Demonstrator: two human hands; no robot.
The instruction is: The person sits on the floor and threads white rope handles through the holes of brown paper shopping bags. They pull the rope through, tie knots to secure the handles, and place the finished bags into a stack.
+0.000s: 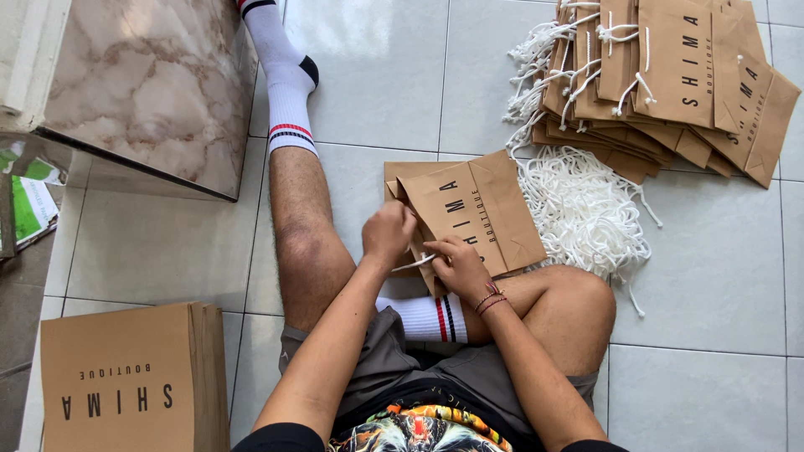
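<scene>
A flat brown paper bag (pixel 477 209) with dark print lies on the tiled floor in front of my crossed legs. My left hand (pixel 388 234) grips the bag's near top edge, fingers closed on it. My right hand (pixel 456 266) pinches a white cord (pixel 416 263) that runs to that same edge. A loose heap of white cords (pixel 582 209) lies just right of the bag.
A pile of brown bags with cord handles (pixel 670 75) lies at the back right. A stack of flat brown bags (pixel 126 377) stands at the near left. A marble-faced block (pixel 151 84) stands at the back left. My left leg stretches forward in a white sock (pixel 285 84).
</scene>
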